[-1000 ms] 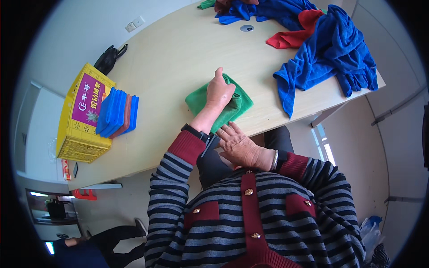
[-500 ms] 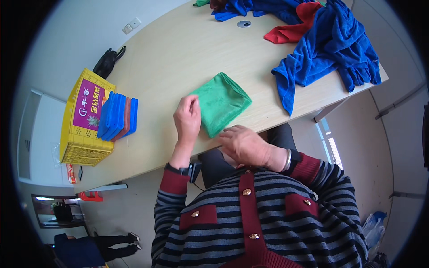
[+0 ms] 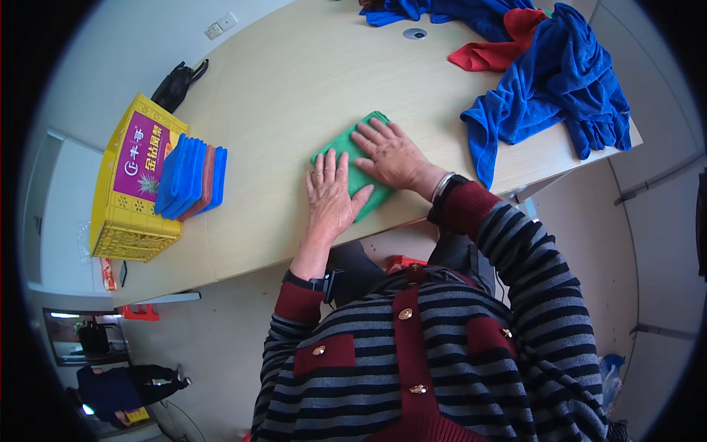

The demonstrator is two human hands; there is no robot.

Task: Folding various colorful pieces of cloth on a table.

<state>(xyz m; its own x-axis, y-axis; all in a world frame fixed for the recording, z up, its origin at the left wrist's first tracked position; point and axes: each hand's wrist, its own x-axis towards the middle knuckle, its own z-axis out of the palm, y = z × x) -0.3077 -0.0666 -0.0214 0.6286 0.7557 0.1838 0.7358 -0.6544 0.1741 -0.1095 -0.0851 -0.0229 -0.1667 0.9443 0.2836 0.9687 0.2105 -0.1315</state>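
Both hands lie flat, palms down, on a folded green cloth (image 3: 359,171) that rests on the near part of the wooden table (image 3: 309,81), close to its near edge.

Left hand (image 3: 329,195): fingers extended and slightly spread, pointing toward the far side. It covers the near-left portion of the cloth; nothing is gripped. The forearm runs straight back toward the body, with a dark wrist device at the cuff.

Right hand (image 3: 390,153): fingers extended and spread, pointing left and slightly far, pressed on the right portion of the cloth; nothing is gripped. The forearm enters from the right, bent at the elbow, with a bracelet at the wrist.

The two hands sit just beside each other, thumbs near.

To the left, a stack of folded blue cloths (image 3: 190,177) with one reddish piece leans against a yellow crate (image 3: 132,184). At the far right lies a heap of loose blue towels (image 3: 560,81) with a red cloth (image 3: 501,51) among them.
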